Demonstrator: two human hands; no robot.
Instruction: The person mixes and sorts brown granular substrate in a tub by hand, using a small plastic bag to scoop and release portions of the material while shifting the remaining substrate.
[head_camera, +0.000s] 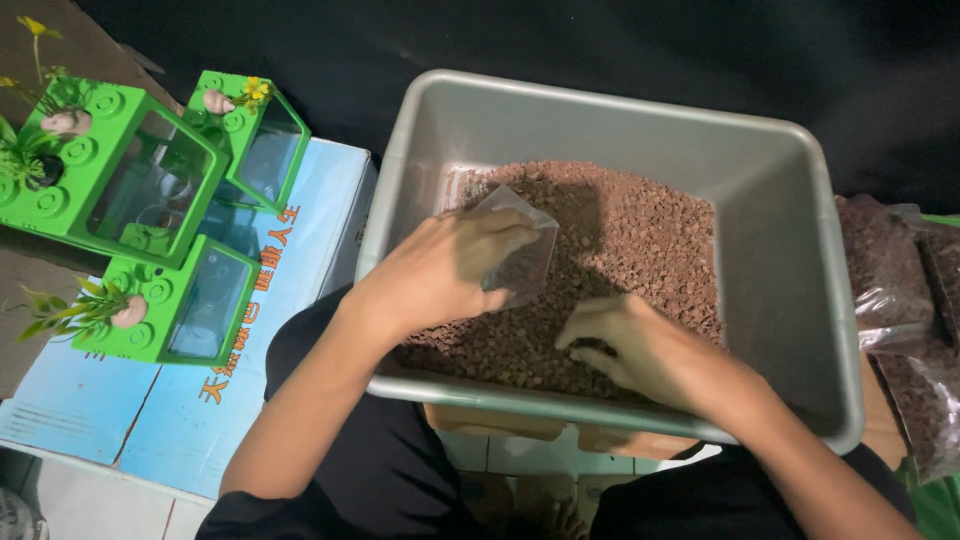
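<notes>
A grey plastic tub (790, 290) holds a bed of reddish-brown gravel (640, 235). My left hand (440, 268) grips a small clear plastic bag (522, 255), held just above the gravel with its mouth facing right. My right hand (630, 345) lies on the gravel near the tub's front wall, fingers curled into the grains. Both forearms reach in over the tub's near rim.
Three small green block-shaped tanks (150, 180) with plastic plants stand on a light blue cardboard box (150, 410) at the left. Clear bags filled with gravel (900, 300) are piled at the right of the tub. A black backdrop lies beyond.
</notes>
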